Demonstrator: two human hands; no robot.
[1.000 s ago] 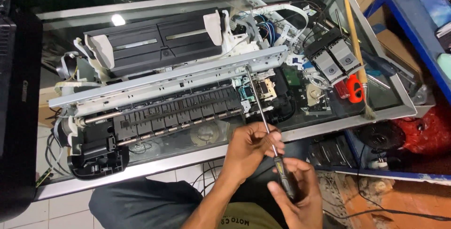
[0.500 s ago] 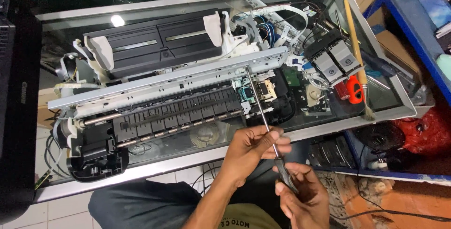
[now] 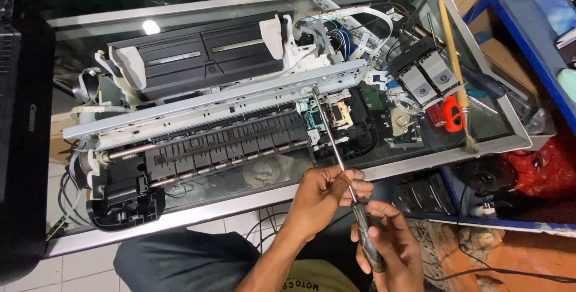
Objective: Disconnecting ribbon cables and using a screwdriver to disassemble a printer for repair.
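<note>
1. Tiled floor shows below a glass table (image 3: 516,142) that carries a stripped printer (image 3: 228,124).
2. Nearest, the right hand (image 3: 387,247) has its fingers wrapped round the screwdriver (image 3: 343,172) handle; the left hand (image 3: 324,199) pinches the shaft with narrow fingers.
3. Its tip sits at the metal rail (image 3: 216,103), mid-printer.
4. Judged risk: the long shaft could slip off a screw and gouge nearby wiring or the circuit board (image 3: 373,96).
5. The tip's seat is too small to tell; farther parts blur together.
</note>
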